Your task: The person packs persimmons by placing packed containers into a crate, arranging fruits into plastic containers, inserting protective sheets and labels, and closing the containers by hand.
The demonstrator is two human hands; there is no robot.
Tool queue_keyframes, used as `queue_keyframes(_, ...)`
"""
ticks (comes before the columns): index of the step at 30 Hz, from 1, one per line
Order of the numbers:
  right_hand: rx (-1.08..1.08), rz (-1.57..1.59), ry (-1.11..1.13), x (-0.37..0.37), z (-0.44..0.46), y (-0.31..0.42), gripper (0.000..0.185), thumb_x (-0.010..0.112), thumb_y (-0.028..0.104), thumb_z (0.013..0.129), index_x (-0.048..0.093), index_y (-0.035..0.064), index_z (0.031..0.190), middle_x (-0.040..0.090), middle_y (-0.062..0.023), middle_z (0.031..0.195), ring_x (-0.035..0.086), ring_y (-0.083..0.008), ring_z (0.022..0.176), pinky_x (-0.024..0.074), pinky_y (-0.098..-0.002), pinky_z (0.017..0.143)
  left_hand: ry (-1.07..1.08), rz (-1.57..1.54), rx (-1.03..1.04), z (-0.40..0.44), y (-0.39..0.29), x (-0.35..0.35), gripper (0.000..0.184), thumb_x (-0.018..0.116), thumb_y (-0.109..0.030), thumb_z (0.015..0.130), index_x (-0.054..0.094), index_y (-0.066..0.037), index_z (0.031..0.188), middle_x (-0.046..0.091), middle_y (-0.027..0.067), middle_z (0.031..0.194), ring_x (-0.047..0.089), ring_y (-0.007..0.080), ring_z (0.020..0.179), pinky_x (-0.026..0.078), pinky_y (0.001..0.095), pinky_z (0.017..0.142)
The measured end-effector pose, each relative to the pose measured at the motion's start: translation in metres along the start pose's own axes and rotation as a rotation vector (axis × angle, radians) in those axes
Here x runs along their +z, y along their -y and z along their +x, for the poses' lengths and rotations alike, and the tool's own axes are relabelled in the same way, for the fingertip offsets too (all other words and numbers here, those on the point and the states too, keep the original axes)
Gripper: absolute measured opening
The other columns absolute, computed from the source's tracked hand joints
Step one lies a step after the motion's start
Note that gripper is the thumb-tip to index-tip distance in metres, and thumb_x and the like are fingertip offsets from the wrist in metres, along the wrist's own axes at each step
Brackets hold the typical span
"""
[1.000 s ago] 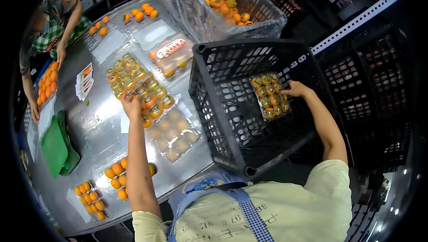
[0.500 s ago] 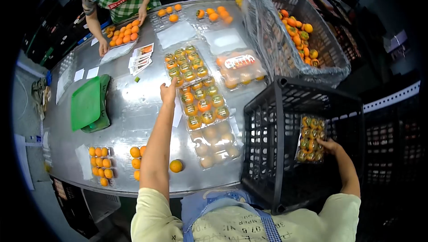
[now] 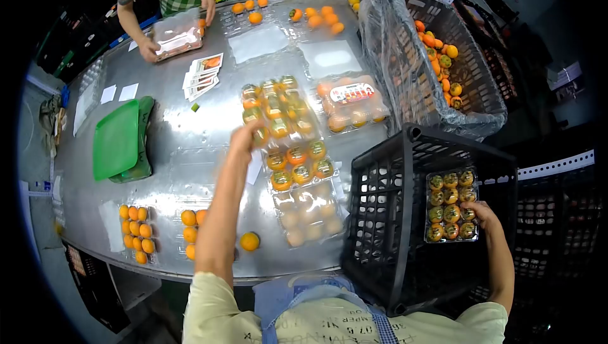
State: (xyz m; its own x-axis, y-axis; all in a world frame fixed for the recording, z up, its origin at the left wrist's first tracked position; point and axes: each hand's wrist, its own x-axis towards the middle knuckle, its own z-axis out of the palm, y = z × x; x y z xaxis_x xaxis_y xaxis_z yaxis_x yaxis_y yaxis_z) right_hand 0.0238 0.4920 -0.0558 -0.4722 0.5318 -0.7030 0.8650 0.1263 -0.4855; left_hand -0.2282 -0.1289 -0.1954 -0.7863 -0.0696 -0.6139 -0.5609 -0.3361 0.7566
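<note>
Head camera: my right hand pinches the right edge of the fruit pack inside the black crate, best held level, while my left hand touches a tabletop pack's left side, grip too blurred to tell

Bare steel table leaves a broad lane between the green tray and the central fruit packs, with flat cards at its far end. Those packs block low sideways passage, and the left hand is at their edge. A loose fruit sits in the near gap, under the reach of the forearm. To the right, a narrow strip separates the packs from the black crate, whose tall side bars any level crossing. The plastic-lined crate hems in the far side. Inside the black crate, room shows nearward of the fruit box; the right hand occupies its right edge
</note>
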Motion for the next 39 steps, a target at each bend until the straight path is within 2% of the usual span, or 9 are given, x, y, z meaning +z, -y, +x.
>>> queue_keyframes(6, -0.145, -0.014, -0.030, -0.003, -0.028, 0.009, 0.039, 0.073, 0.024, 0.072, 0.064, -0.0069, 0.094, 0.068, -0.0127, 0.084, 0.066, -0.0206, 0.069, 0.0544, -0.0299, 0.064, -0.011, -0.051, 0.014, -0.094, 0.063, 0.011, 0.041, 0.073, -0.015, 0.075, 0.056, 0.007, 0.106, 0.064, 0.0142, 0.098, 0.065, 0.0199, 0.083, 0.055, 0.0316, 0.071)
queue_keyframes(13, -0.360, 0.106, -0.039, -0.012, -0.088, 0.014, 0.029, 0.068, 0.022, 0.078, 0.065, -0.0036, 0.091, 0.066, -0.0079, 0.082, 0.064, -0.0152, 0.070, 0.0511, -0.0277, 0.064, 0.062, 0.127, -0.059, -0.085, 0.049, 0.005, 0.061, 0.079, -0.012, 0.069, 0.043, 0.008, 0.113, 0.061, 0.0186, 0.098, 0.066, 0.0235, 0.080, 0.058, 0.0353, 0.062)
queue_keyframes(16, -0.402, 0.205, -0.036, -0.018, -0.104, 0.008, 0.028, 0.067, 0.022, 0.079, 0.063, -0.0019, 0.093, 0.066, -0.0057, 0.082, 0.063, -0.0130, 0.070, 0.0506, -0.0264, 0.064, -0.046, 0.194, -0.073, -0.104, 0.029, 0.021, 0.057, 0.080, -0.009, 0.068, 0.048, 0.009, 0.112, 0.063, 0.0175, 0.097, 0.067, 0.0227, 0.076, 0.059, 0.0366, 0.060)
queue_keyframes(20, -0.434, 0.241, -0.053, -0.039, -0.091, -0.015, 0.035, 0.067, 0.023, 0.080, 0.061, -0.0028, 0.102, 0.066, -0.0079, 0.092, 0.065, -0.0165, 0.079, 0.0526, -0.0302, 0.070, 0.213, 0.114, -0.284, -0.079, 0.027, 0.006, 0.043, 0.079, -0.017, 0.073, 0.059, -0.004, 0.108, 0.067, 0.0084, 0.093, 0.067, 0.0178, 0.079, 0.058, 0.0321, 0.065)
queue_keyframes(24, -0.498, 0.383, 0.015, -0.020, -0.101, -0.013, 0.042, 0.069, 0.025, 0.080, 0.059, -0.0028, 0.110, 0.066, -0.0093, 0.098, 0.065, -0.0187, 0.083, 0.0529, -0.0324, 0.076, 0.313, -0.013, -0.287, -0.080, 0.034, 0.003, 0.041, 0.077, -0.015, 0.075, 0.059, -0.003, 0.110, 0.067, 0.0094, 0.095, 0.067, 0.0184, 0.079, 0.057, 0.0311, 0.066)
queue_keyframes(27, -0.506, 0.399, -0.023, -0.018, -0.095, -0.019, 0.044, 0.067, 0.022, 0.080, 0.058, -0.0048, 0.114, 0.065, -0.0111, 0.101, 0.065, -0.0198, 0.087, 0.0522, -0.0329, 0.077, 0.255, -0.032, -0.174, -0.103, 0.044, 0.002, 0.040, 0.076, -0.009, 0.072, 0.058, 0.005, 0.105, 0.066, 0.0136, 0.096, 0.067, 0.0227, 0.081, 0.058, 0.0333, 0.070)
queue_keyframes(32, -0.466, 0.447, 0.002, -0.026, -0.089, -0.021, 0.043, 0.068, 0.025, 0.079, 0.059, -0.0047, 0.110, 0.066, -0.0106, 0.096, 0.066, -0.0203, 0.084, 0.0532, -0.0323, 0.076, 0.234, -0.045, -0.022, -0.158, 0.073, -0.002, 0.042, 0.074, 0.002, 0.068, 0.059, 0.000, 0.107, 0.067, 0.0101, 0.097, 0.066, 0.0191, 0.080, 0.056, 0.0321, 0.068)
queue_keyframes(35, -0.614, 0.538, 0.000, -0.039, -0.088, -0.025, 0.044, 0.067, 0.025, 0.079, 0.059, -0.0049, 0.110, 0.066, -0.0114, 0.097, 0.066, -0.0213, 0.086, 0.0530, -0.0327, 0.079, 0.152, 0.020, -0.008, -0.194, 0.105, 0.003, 0.044, 0.073, 0.005, 0.067, 0.059, -0.001, 0.107, 0.066, 0.0095, 0.096, 0.065, 0.0189, 0.084, 0.055, 0.0308, 0.073)
queue_keyframes(39, -0.706, 0.713, 0.029, -0.039, -0.125, 0.004, 0.054, 0.067, 0.028, 0.078, 0.052, -0.0011, 0.122, 0.061, -0.0137, 0.113, 0.061, -0.0256, 0.101, 0.0517, -0.0400, 0.088, 0.026, -0.002, 0.080, -0.205, 0.151, 0.007, 0.070, 0.077, 0.007, 0.060, 0.042, -0.002, 0.121, 0.060, 0.0099, 0.107, 0.060, 0.0204, 0.097, 0.052, 0.0336, 0.085)
